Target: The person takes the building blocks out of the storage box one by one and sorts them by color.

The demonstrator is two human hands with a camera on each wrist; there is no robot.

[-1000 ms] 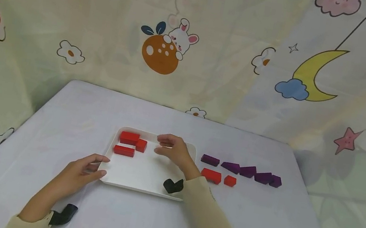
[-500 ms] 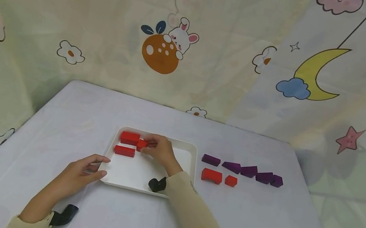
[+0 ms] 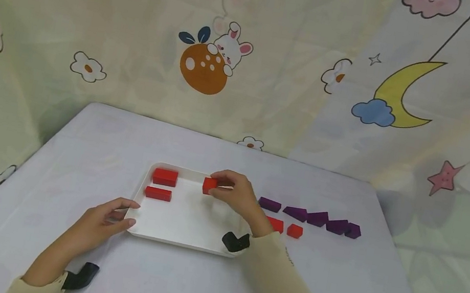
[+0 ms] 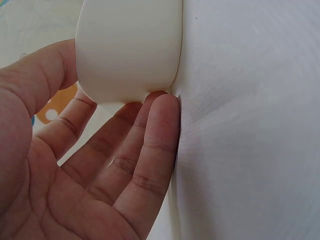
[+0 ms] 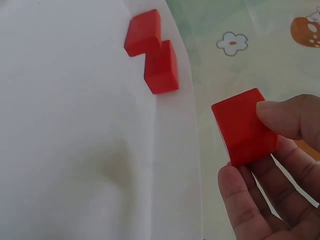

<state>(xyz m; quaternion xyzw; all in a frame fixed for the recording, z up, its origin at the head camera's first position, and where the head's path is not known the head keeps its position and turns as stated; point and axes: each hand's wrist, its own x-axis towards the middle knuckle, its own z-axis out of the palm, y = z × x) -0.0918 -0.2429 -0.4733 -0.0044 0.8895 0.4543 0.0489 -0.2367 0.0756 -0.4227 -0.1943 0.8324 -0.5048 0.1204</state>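
My right hand (image 3: 233, 195) pinches a red block (image 5: 245, 127) between thumb and fingers, above the right part of the white tray (image 3: 182, 239). In the right wrist view the thumb lies over one face of the block, with fingers beneath. My left hand (image 3: 103, 220) holds the tray's left edge near its front corner. The left wrist view has its thumb and fingertips on the tray's wall (image 4: 130, 50). Inside the tray, at the back left, lie a thicker red block (image 3: 165, 177) and a thinner red bar (image 3: 158, 194).
Right of the tray, a row of several purple blocks (image 3: 296, 214) lies on the white table. In front of it are a red cube (image 3: 295, 230) and a red block (image 3: 275, 224) partly hidden by the right wrist. A printed cloth (image 3: 139, 47) hangs behind.
My right hand reached left to the small red block beside the other two, took hold of it and carried it right. The left hand has stayed at the tray's edge.
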